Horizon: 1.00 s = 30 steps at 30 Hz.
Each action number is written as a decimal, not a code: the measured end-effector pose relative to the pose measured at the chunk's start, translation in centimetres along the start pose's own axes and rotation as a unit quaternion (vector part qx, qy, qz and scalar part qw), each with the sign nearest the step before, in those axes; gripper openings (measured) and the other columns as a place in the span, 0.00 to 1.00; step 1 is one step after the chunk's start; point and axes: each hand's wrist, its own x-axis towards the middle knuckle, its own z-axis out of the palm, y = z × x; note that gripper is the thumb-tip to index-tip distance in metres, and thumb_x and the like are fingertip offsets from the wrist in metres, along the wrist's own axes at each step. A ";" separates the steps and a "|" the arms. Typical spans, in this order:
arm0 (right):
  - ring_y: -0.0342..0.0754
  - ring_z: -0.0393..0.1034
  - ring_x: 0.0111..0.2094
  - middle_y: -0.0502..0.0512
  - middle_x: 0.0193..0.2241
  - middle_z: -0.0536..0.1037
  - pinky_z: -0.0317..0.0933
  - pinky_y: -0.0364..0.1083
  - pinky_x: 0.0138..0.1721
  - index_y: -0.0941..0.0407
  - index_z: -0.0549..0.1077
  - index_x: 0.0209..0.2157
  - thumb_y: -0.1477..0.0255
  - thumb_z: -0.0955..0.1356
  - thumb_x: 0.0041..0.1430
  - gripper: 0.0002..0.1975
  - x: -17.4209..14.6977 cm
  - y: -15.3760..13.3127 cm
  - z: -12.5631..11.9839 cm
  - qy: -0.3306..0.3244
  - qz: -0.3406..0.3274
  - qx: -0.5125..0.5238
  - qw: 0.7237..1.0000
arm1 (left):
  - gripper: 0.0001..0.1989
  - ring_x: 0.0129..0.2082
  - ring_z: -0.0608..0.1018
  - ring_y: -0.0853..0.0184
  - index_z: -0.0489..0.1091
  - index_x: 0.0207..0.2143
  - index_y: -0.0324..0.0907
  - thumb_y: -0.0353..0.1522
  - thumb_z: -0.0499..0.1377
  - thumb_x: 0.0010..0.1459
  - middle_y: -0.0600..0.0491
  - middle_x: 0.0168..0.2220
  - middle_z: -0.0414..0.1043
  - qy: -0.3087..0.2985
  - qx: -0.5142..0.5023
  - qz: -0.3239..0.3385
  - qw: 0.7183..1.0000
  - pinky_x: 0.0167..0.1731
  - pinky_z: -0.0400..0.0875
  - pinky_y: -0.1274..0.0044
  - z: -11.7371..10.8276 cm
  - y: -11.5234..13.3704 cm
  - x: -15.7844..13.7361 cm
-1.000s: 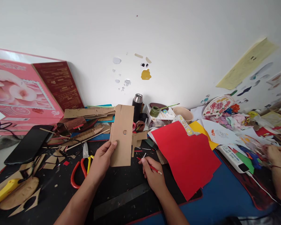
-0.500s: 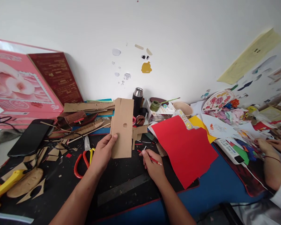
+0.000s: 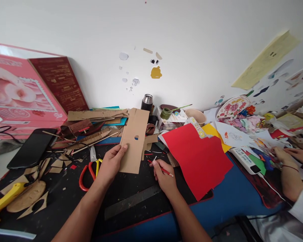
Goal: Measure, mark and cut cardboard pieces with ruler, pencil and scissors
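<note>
My left hand [image 3: 113, 160] is closed on the lower left edge of a flat brown cardboard piece [image 3: 133, 154], thumb on its front face. The cardboard stands raised above the dark mat, leaning to the right, with a small hole in its middle. Between the fingers of my right hand [image 3: 164, 173] is a red pencil [image 3: 168, 172], its dark point toward the cardboard. A small white sliver shows by those fingertips; whether it is held I cannot tell. Below both hands lies a dark ruler-like strip [image 3: 132, 202]. Scissors [image 3: 89, 173] with red and yellow handles lie left of my left hand.
Red paper [image 3: 198, 158] lies to the right, with a white power bank [image 3: 244, 161] beyond it. Another person's hands [image 3: 284, 158] are at the far right. A black flask [image 3: 147, 102] stands behind the cardboard. At left are a phone [image 3: 31, 148] and a yellow-handled tool [image 3: 7, 200].
My left hand has tilted the top of the cardboard to the right, and the hole now shows through it. My right hand with the pencil has hardly moved.
</note>
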 end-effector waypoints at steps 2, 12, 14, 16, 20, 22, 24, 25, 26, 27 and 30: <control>0.43 0.63 0.19 0.47 0.19 0.68 0.56 0.42 0.21 0.57 0.81 0.33 0.48 0.66 0.71 0.27 -0.1 -0.1 0.0 0.017 -0.004 0.019 1.000 | 0.33 0.25 0.76 0.63 0.76 0.30 0.42 0.61 0.73 0.40 0.52 0.27 0.79 -0.014 0.026 -0.006 1.000 0.25 0.69 0.76 0.1 0.3 -0.2; 0.40 0.61 0.15 0.47 0.20 0.70 0.53 0.41 0.17 0.56 0.77 0.33 0.39 0.68 0.64 0.32 0.1 0.1 -0.2 0.099 -0.005 0.184 0.978 | 0.31 0.24 0.72 0.64 0.78 0.28 0.42 0.61 0.70 0.46 0.53 0.25 0.75 -0.189 0.208 -0.043 0.959 0.21 0.65 0.77 0.3 0.8 -1.1; 0.40 0.62 0.15 0.47 0.20 0.70 0.53 0.41 0.17 0.55 0.71 0.26 0.37 0.67 0.63 0.33 0.1 0.0 -0.4 0.105 0.000 0.196 0.975 | 0.29 0.25 0.73 0.64 0.80 0.30 0.42 0.59 0.71 0.45 0.53 0.26 0.76 -0.231 0.218 -0.064 0.946 0.22 0.66 0.77 0.1 0.8 -1.1; 0.40 0.62 0.15 0.47 0.18 0.69 0.52 0.41 0.16 0.54 0.68 0.24 0.37 0.67 0.63 0.34 0.2 -0.2 -0.5 0.107 0.007 0.198 0.974 | 0.28 0.24 0.72 0.64 0.80 0.29 0.43 0.58 0.72 0.44 0.54 0.25 0.76 -0.248 0.225 -0.079 0.939 0.22 0.66 0.77 -0.2 1.0 -1.0; 0.40 0.61 0.14 0.45 0.16 0.67 0.51 0.41 0.16 0.53 0.67 0.24 0.39 0.70 0.62 0.32 0.2 -0.4 -0.6 0.102 0.017 0.200 0.974 | 0.28 0.24 0.72 0.65 0.81 0.30 0.44 0.58 0.74 0.42 0.54 0.26 0.77 -0.250 0.241 -0.104 0.932 0.22 0.65 0.78 -0.8 1.2 -0.7; 0.40 0.60 0.14 0.44 0.15 0.66 0.51 0.41 0.16 0.53 0.66 0.23 0.40 0.70 0.62 0.32 0.3 -0.5 -0.5 0.099 0.018 0.202 0.974 | 0.29 0.25 0.73 0.64 0.83 0.33 0.44 0.59 0.74 0.41 0.52 0.28 0.79 -0.251 0.249 -0.115 0.929 0.23 0.66 0.77 -1.1 1.3 -0.5; 0.40 0.60 0.14 0.44 0.14 0.66 0.51 0.41 0.16 0.53 0.65 0.22 0.40 0.70 0.62 0.32 0.4 -0.4 -0.5 0.098 0.019 0.201 0.974 | 0.31 0.26 0.74 0.63 0.84 0.35 0.44 0.60 0.72 0.42 0.51 0.29 0.80 -0.251 0.255 -0.116 0.926 0.24 0.68 0.77 -1.1 1.3 -0.4; 0.40 0.60 0.13 0.44 0.14 0.66 0.51 0.41 0.16 0.53 0.65 0.21 0.40 0.70 0.62 0.32 0.4 -0.4 -0.5 0.100 0.021 0.200 0.974 | 0.32 0.27 0.74 0.63 0.84 0.36 0.44 0.61 0.71 0.43 0.51 0.30 0.81 -0.251 0.260 -0.113 0.926 0.25 0.68 0.77 -1.1 1.3 -0.3; 0.40 0.60 0.13 0.44 0.14 0.66 0.51 0.41 0.16 0.53 0.65 0.21 0.40 0.70 0.62 0.33 0.4 -0.3 -0.4 0.102 0.022 0.200 0.974 | 0.32 0.27 0.74 0.63 0.84 0.36 0.44 0.62 0.70 0.44 0.51 0.30 0.81 -0.250 0.265 -0.108 0.925 0.25 0.68 0.77 -1.1 1.3 -0.3; 0.40 0.60 0.13 0.44 0.13 0.66 0.51 0.41 0.16 0.53 0.65 0.21 0.40 0.70 0.62 0.33 0.4 -0.3 -0.4 0.104 0.023 0.200 0.974 | 0.32 0.27 0.74 0.63 0.84 0.35 0.44 0.63 0.70 0.45 0.51 0.30 0.80 -0.249 0.271 -0.102 0.924 0.25 0.68 0.77 -1.0 1.4 -0.2; 0.40 0.61 0.13 0.44 0.13 0.65 0.52 0.42 0.16 0.52 0.65 0.20 0.41 0.70 0.62 0.32 0.4 -0.2 -0.3 0.107 0.024 0.200 0.974 | 0.33 0.27 0.74 0.63 0.84 0.34 0.44 0.63 0.69 0.45 0.50 0.30 0.80 -0.244 0.278 -0.093 0.924 0.24 0.67 0.77 -0.8 1.5 -0.2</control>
